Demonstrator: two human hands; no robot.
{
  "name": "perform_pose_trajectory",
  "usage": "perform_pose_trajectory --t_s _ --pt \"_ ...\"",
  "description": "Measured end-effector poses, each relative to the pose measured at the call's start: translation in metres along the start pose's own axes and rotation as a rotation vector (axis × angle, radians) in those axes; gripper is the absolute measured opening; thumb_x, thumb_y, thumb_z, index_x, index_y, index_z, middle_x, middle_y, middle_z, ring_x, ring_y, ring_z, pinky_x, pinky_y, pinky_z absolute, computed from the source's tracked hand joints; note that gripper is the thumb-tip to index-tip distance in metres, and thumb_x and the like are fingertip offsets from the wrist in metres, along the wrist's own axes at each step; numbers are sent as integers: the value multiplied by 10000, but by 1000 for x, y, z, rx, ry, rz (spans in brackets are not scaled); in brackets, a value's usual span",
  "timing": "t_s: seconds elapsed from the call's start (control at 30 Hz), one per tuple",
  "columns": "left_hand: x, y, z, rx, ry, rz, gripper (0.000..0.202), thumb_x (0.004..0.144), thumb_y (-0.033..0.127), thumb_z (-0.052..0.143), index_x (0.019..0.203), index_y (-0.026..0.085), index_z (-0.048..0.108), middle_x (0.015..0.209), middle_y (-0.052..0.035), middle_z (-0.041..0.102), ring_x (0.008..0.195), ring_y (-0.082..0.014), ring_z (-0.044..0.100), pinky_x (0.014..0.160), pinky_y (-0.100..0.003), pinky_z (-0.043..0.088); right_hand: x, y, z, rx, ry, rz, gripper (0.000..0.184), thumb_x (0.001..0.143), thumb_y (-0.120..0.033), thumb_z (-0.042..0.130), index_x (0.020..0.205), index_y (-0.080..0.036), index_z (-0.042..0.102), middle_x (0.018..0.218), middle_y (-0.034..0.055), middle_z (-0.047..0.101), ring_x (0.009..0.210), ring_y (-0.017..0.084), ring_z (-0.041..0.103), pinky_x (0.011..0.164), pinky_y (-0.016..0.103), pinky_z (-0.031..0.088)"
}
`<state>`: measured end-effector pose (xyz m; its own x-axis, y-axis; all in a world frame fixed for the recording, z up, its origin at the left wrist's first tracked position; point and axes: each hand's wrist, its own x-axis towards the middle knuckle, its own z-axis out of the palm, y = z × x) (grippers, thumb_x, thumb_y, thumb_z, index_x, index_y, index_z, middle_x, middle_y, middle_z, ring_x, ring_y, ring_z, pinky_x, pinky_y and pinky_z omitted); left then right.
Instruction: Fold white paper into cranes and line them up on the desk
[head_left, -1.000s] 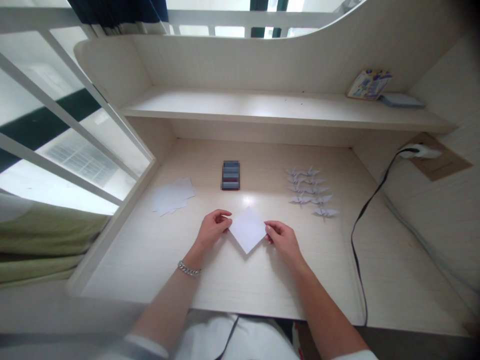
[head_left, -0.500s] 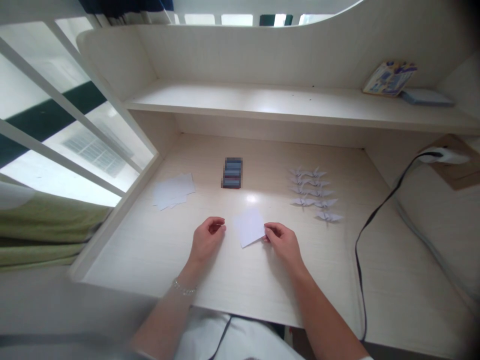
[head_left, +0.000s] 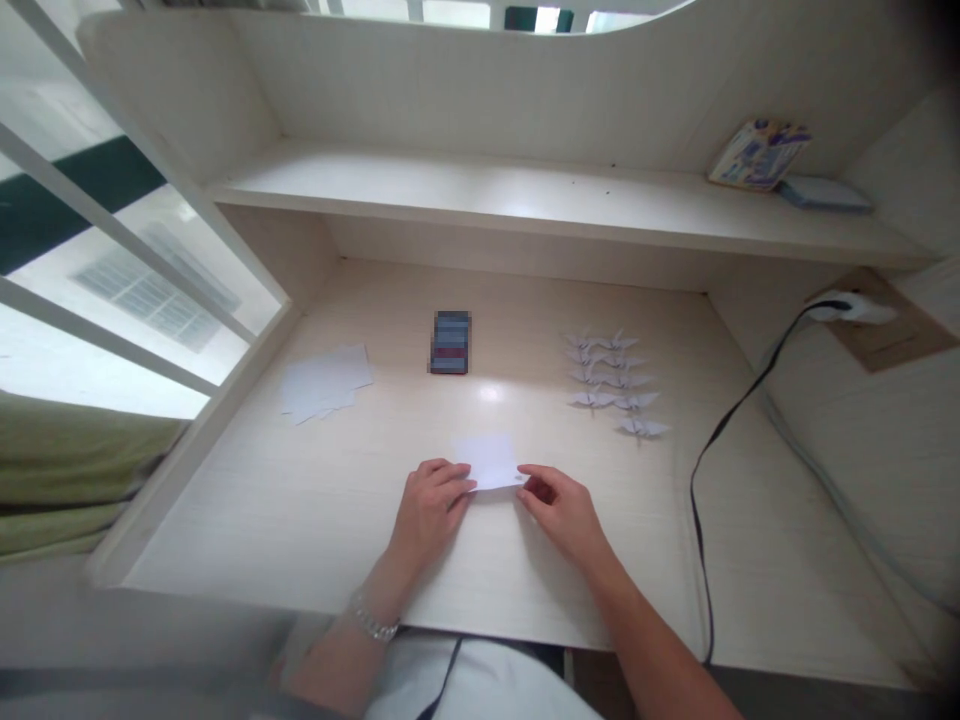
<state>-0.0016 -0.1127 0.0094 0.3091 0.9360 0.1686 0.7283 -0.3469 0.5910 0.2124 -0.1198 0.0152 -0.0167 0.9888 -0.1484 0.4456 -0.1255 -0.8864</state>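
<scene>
A white square sheet of paper (head_left: 489,460) lies on the desk in front of me, its near edge lifted slightly. My left hand (head_left: 433,505) has its fingertips on the sheet's near left corner, thumb and fingers closed on it. At the near right corner, my right hand (head_left: 559,503) pinches the paper between thumb and index finger. To the right beyond my hands stand several folded white paper cranes (head_left: 611,375) in two columns. A loose pile of white paper sheets (head_left: 326,382) rests at the left.
A phone-like dark rectangle (head_left: 451,343), pixelated, lies at the back middle of the desk (head_left: 315,520). A black cord (head_left: 699,520) runs down the right side from a wall socket. On the shelf (head_left: 450,185) above are a colourful box (head_left: 759,155) and a flat pale box (head_left: 825,194).
My left hand has moved right onto the paper's near left corner. The sheet has turned so its near edge faces me. The camera view has shifted slightly.
</scene>
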Motion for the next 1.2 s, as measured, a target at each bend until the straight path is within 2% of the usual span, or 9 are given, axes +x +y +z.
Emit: perform_pose_trajectory --t_s 0.07,0.13,0.27,0.47,0.67,0.9,1.2 --pt "-1 -3 -1 -17 -13 17 184 809 250 542 894 256 705 1061 -48 660 958 -235 509 838 -423 406 0 1 -2 -184 -4 -89 257 721 -209 595 961 -237 683 793 36 620 648 160 570 670 308 474" --pt "-2 -5 -4 -40 -31 32 187 805 253 545 895 257 709 1053 -52 662 938 -230 516 834 -418 410 2 2 -2 -269 -38 -142 224 732 -208 589 920 -258 699 864 40 621 653 155 570 665 304 468" --pt "2 -7 -13 -121 -83 22 185 804 275 542 876 261 712 1034 -44 667 929 -221 526 842 -399 418 6 0 2 -286 -73 -203 217 765 -188 552 873 -287 713 988 32 640 873 192 595 782 320 453" --pt "12 -8 -22 -224 -118 -35 191 799 317 544 887 270 708 976 -42 687 928 -221 569 864 -361 414 17 -9 3 -137 -98 -123 195 754 -226 559 873 -257 710 929 28 689 849 198 617 804 324 453" --pt "14 -7 -20 -235 -88 -115 235 805 338 528 951 250 690 911 -47 692 873 -216 569 819 -339 421 20 -13 6 -96 -57 -8 214 766 -306 534 885 -241 700 794 19 703 708 189 617 661 290 447" --pt "17 -11 -15 -169 -68 -233 324 806 406 501 1045 239 642 818 -63 640 753 -200 566 726 -318 437 25 -13 12 -96 32 19 218 763 -345 533 861 -237 695 780 19 703 689 187 617 629 276 433" --pt "20 -11 -10 -266 15 -355 399 770 426 551 1124 244 583 843 -65 654 770 -204 607 733 -322 448 26 -11 16 -141 83 32 196 768 -353 531 826 -239 680 748 6 691 663 173 605 608 265 412"
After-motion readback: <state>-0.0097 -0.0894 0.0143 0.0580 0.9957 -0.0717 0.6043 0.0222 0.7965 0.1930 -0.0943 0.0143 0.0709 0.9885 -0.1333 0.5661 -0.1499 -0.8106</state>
